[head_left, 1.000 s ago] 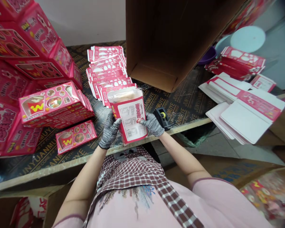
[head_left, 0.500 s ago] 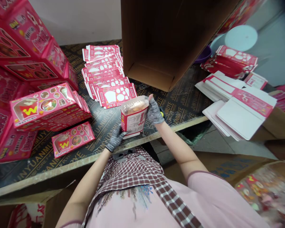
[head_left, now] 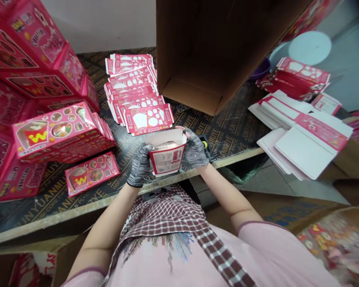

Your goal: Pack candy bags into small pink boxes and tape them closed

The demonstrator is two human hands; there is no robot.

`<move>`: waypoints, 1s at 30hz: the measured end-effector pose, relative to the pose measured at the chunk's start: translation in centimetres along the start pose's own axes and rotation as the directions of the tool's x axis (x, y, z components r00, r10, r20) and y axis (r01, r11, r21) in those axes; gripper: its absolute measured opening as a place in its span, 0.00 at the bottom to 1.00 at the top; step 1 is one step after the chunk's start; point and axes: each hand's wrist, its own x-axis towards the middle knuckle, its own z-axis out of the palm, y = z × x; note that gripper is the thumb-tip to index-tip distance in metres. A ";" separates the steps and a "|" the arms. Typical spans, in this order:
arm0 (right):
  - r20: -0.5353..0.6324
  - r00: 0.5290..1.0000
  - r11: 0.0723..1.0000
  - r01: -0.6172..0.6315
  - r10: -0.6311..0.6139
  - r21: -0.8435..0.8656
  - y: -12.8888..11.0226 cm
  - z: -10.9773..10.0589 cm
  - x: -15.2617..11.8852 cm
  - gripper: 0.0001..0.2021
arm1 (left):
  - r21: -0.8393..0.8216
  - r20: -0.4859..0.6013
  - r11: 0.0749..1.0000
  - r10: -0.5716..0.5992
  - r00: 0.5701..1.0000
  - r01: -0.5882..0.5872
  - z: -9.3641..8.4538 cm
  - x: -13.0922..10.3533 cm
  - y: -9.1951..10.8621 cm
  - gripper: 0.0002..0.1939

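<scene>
A pink and white carton [head_left: 168, 160] stands near the table's front edge, its top open with a white flap raised and clear plastic showing inside. My left hand [head_left: 140, 164], in a grey knit glove, grips its left side near the top. The gloved right hand [head_left: 195, 149] holds the upper right corner. Behind the carton lie overlapping flat pink cartons with window cut-outs [head_left: 149, 118]. To the left, one closed pink box [head_left: 92, 173] lies in front of a row of filled boxes [head_left: 60, 129].
Tall stacks of pink boxes [head_left: 42, 40] rise at the left. A large open cardboard box [head_left: 194, 93] stands behind the hands. White and pink flat cards [head_left: 306, 145] overhang the table's right edge. Wrapped items [head_left: 332, 247] fill a box at the lower right.
My left hand has moved up from the carton's lower corner to its upper left side. The white flap now stands raised, and the plastic contents sit lower inside.
</scene>
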 end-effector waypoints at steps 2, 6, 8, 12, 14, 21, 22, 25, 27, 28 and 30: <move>0.010 1.000 1.000 -0.019 0.019 -0.009 0.3 -0.3 -0.4 0.32 | 0.022 -0.042 0.999 0.033 0.999 -0.032 0.0 0.2 0.9 0.14; -0.132 0.987 0.991 0.081 -0.095 -0.102 1.4 0.0 -1.2 0.24 | -0.040 -0.127 0.998 0.053 0.991 -0.058 1.0 -0.6 2.9 0.11; -0.193 0.972 0.988 0.117 -0.135 -0.100 1.9 0.5 -1.6 0.21 | -0.135 -0.165 0.990 0.024 0.986 -0.046 1.8 -1.2 3.7 0.10; -0.250 0.949 0.979 0.173 -0.194 -0.104 2.0 1.1 -2.1 0.19 | -0.150 -0.139 0.987 0.042 0.989 -0.063 2.4 -1.5 4.7 0.09; -0.248 0.940 0.969 0.204 -0.235 -0.142 1.5 1.0 -2.2 0.16 | -0.084 -0.102 0.992 0.083 0.991 -0.092 2.1 -1.1 5.0 0.10; -0.127 0.968 0.952 0.183 -0.219 -0.244 0.1 -0.7 -1.8 0.14 | 0.205 0.102 0.960 0.173 0.980 -0.191 -0.3 -0.7 4.9 0.10; -0.109 0.971 0.950 0.180 -0.213 -0.256 0.2 -1.1 -1.8 0.14 | 0.258 0.148 0.936 0.206 0.967 -0.238 -0.7 -0.8 4.8 0.11; -0.038 0.972 0.930 0.209 -0.230 -0.301 1.0 -2.1 -2.4 0.18 | 0.417 0.318 0.789 0.339 0.886 -0.451 -1.7 -1.0 4.4 0.14; -0.009 0.968 0.917 0.234 -0.250 -0.322 1.4 -2.4 -3.0 0.21 | 0.503 0.424 0.647 0.393 0.816 -0.573 -1.5 -0.7 4.3 0.15; 0.000 0.966 0.912 0.243 -0.257 -0.332 1.4 -2.5 -3.3 0.21 | 0.536 0.465 0.585 0.398 0.791 -0.609 -1.2 -0.5 4.4 0.15; 0.009 0.962 0.900 0.259 -0.273 -0.351 1.1 -3.0 -4.0 0.22 | 0.585 0.523 0.497 0.374 0.766 -0.641 -0.1 0.1 4.8 0.12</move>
